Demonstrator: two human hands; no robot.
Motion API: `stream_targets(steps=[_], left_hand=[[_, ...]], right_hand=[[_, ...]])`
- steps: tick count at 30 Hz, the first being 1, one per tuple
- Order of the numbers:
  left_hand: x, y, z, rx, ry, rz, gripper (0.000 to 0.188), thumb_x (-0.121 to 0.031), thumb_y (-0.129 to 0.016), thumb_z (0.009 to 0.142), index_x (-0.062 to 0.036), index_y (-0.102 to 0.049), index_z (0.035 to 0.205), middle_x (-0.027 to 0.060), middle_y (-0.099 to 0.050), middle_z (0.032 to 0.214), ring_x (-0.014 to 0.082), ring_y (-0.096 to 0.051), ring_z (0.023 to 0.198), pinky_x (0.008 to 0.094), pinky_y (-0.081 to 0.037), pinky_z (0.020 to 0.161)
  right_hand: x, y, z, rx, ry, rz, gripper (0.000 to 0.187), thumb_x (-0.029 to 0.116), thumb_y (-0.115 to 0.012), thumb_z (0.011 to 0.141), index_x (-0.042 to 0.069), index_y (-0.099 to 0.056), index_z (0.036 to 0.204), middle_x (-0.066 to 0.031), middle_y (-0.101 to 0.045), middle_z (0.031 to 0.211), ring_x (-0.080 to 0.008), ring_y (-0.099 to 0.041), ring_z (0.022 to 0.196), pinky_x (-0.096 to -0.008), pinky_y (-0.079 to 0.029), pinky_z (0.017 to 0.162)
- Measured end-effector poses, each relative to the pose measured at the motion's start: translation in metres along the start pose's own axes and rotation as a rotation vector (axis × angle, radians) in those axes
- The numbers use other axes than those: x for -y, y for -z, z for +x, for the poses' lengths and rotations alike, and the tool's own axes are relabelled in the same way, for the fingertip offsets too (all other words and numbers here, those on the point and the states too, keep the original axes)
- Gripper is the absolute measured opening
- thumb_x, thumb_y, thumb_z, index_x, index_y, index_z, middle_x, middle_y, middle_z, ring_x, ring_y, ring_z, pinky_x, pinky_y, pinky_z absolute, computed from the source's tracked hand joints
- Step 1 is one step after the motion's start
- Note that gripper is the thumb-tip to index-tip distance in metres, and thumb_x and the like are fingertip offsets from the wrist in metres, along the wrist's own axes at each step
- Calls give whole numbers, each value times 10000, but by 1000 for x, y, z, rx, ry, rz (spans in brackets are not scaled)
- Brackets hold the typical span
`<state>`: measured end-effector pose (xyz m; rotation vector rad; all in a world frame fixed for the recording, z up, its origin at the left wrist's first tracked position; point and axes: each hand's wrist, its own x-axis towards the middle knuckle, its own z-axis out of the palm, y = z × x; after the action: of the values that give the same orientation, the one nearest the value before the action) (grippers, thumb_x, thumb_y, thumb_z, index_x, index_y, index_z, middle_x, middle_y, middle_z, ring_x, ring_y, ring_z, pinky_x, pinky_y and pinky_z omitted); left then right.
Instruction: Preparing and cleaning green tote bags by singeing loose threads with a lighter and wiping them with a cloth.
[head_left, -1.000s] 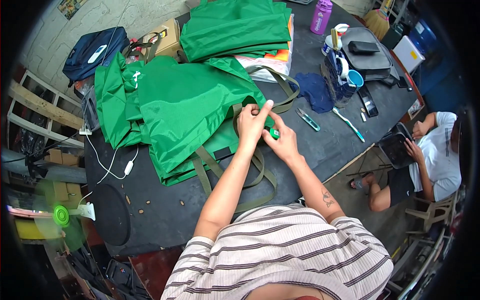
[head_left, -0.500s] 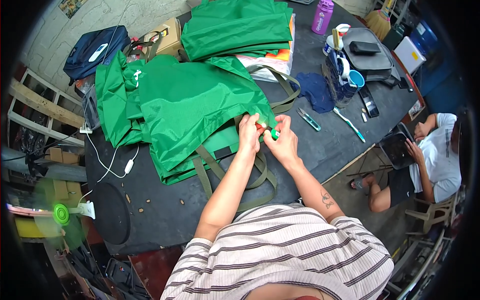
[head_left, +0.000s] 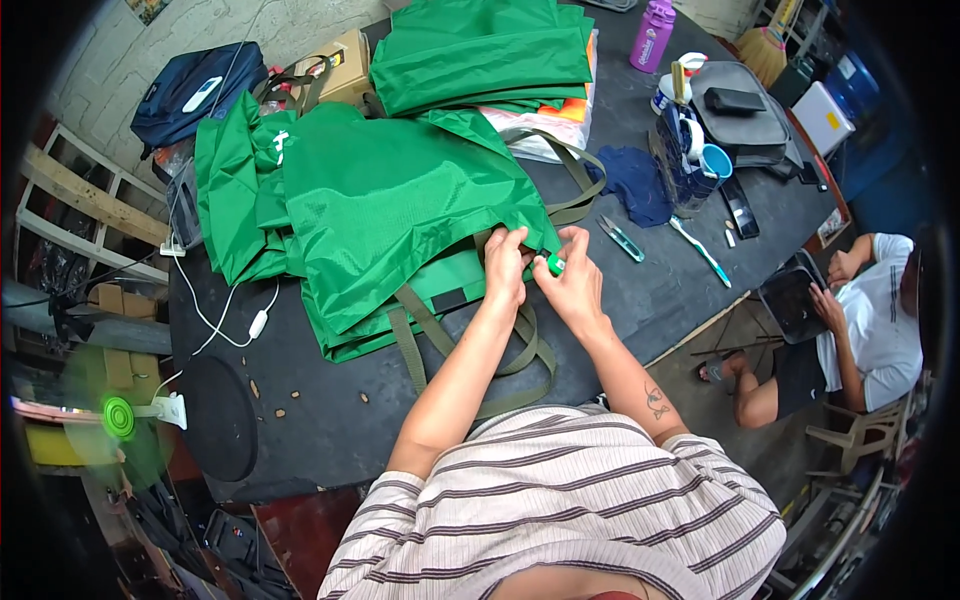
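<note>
Green lighter (head_left: 556, 265), by its look, pinched in the right hand (head_left: 577, 292) beside a green fabric bag (head_left: 400, 200).
The right fingers hold its body, seemingly so the dark end faces the left hand (head_left: 507, 268); those fingers bunch together at the bag's opening, their grip hidden. The bag lies across the desk (head_left: 325, 450), which probably spares the hands its weight, olive straps (head_left: 405, 345) looping toward the striped shirt (head_left: 560, 500).

Bag (head_left: 400, 200) on table (head_left: 330, 440), snips (head_left: 622, 240) right – phone (head_left: 740, 208) farther
</note>
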<state>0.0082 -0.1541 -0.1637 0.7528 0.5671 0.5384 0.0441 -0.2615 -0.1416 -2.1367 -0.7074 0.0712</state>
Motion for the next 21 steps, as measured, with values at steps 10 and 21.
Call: stream_targets(steps=[10, 21], left_hand=[[-53, 10, -85, 554, -242, 1458, 635, -357, -601, 855, -67, -401, 1383, 342, -198, 1447, 490, -216, 1342, 478, -224, 1102], [-157, 60, -141, 485, -401, 1052, 358, -162, -607, 881, -44, -574, 1217, 112, -603, 1162, 235, -578, 1056, 327, -446, 913]], right_hand=[[-57, 34, 10, -138, 153, -405, 365, 364, -681, 800, 82, -563, 999, -114, -609, 898, -327, -558, 879, -441, -419, 751], [-34, 17, 21, 66, 602, -91, 227, -46, -612, 671, 59, -611, 872, -72, -523, 851, -260, -503, 828, -371, -381, 729]])
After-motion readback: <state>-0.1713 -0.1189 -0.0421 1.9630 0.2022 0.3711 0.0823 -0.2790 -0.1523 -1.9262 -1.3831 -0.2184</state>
